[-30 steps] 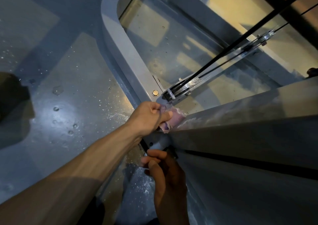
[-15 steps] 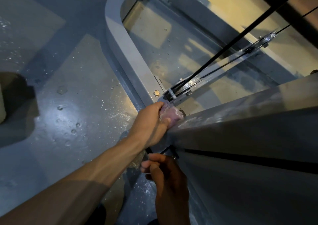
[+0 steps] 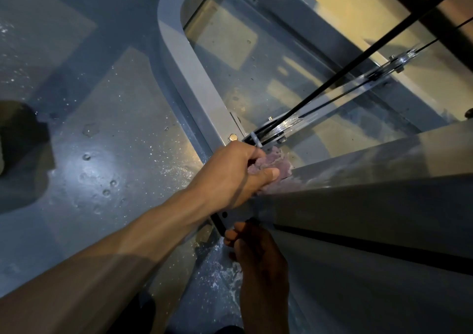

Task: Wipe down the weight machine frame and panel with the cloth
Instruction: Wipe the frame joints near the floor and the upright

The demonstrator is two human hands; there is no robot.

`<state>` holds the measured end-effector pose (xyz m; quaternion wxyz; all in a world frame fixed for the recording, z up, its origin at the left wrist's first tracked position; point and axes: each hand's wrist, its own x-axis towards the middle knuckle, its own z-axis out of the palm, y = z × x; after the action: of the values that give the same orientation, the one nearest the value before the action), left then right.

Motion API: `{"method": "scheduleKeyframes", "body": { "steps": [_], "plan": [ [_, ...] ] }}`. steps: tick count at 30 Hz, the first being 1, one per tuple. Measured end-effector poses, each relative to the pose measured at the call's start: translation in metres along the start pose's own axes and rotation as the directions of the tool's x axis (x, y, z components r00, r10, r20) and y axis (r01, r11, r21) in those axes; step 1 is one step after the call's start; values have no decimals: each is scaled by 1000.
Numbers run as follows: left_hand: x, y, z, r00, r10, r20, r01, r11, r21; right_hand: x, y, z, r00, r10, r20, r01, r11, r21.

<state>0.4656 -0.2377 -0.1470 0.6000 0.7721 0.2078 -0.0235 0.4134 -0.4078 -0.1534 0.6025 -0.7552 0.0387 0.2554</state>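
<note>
The floor [image 3: 84,139] is dark grey-blue and glossy, flecked with white specks and small dents, with warm yellow patches of light toward the upper right. Seen from the head, a grey frame [image 3: 194,83] runs down from a rounded corner at the top to a brass-coloured bolt [image 3: 233,137] near the middle. Just right of the bolt sits a pulley [image 3: 279,129] with black cables [image 3: 358,62] stretching up to the upper right. A broad grey panel [image 3: 371,175] slants in from the right, with a dark slot running along it lower down.

The left hand [image 3: 230,177] reaches in from the lower left, fingers and thumb curled around a bunched pink cloth [image 3: 276,163]. The cloth is pressed against the far end of the panel, just below the pulley and beside the bolt.

The right hand [image 3: 258,254] lies in shadow below it, fingers curled at the lower edge of the panel where it meets the frame; whether they grip anything cannot be told.
</note>
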Motion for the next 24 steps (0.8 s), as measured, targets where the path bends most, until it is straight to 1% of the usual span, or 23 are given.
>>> {"method": "scheduleKeyframes", "body": {
  "steps": [2,4,6,8,9,10,12,13,14,15,17,18,19,20,21,22,23,24],
  "plan": [
    [0,-6,0,1000,-25,17,24,997,70,2,0,1,1000,14,5,-14,1000,11],
    [-2,-12,1,997,-78,20,76,994,79,2,-3,3,1000,27,5,-27,999,34],
    [-4,-11,0,1000,-20,10,19,999,31,4,-4,5,999,51,-4,-50,997,62],
    [-10,0,-5,997,78,0,-78,994,-74,4,-6,8,997,77,2,-77,997,18],
    [-12,6,-8,994,107,0,-107,989,-103,5,-6,7,996,86,11,-86,996,-36],
    [-12,6,-7,994,108,3,-108,991,-80,6,-8,7,995,92,24,-90,993,-79],
    [-9,-1,-3,999,38,13,-38,998,45,8,-9,8,997,74,32,-68,985,-159],
    [-8,-5,-1,1000,-8,13,7,997,75,8,-10,9,998,51,37,-42,978,-206],
    [-9,-5,-1,1000,-13,16,12,998,63,7,-12,11,999,23,38,-14,972,-235],
    [-11,-2,-2,999,32,9,-32,999,7,8,-11,12,999,-16,48,27,966,-257],
    [-18,15,-8,980,199,-11,-199,968,-154,8,-10,13,996,-65,55,78,956,-282],
    [-23,23,-11,964,265,-15,-263,946,-190,9,-9,13,997,-63,54,77,952,-296],
    [-25,29,-13,955,297,-20,-295,937,-188,10,-7,13,997,-54,50,67,954,-292],
    [-23,26,-11,959,284,-22,-284,950,-132,11,-9,14,999,-27,39,37,962,-272],
    [-19,18,-8,975,221,-16,-222,974,-41,12,-9,14,999,-7,34,15,969,-249],
    [-14,6,-4,992,125,-2,-125,990,63,12,-11,15,999,3,37,6,971,-239],
    [-9,-6,0,1000,20,4,-21,994,109,12,-12,17,999,2,51,10,970,-244],
    [-5,-15,3,999,-50,2,49,992,112,12,-12,18,998,6,58,8,968,-251]
  ]
}}
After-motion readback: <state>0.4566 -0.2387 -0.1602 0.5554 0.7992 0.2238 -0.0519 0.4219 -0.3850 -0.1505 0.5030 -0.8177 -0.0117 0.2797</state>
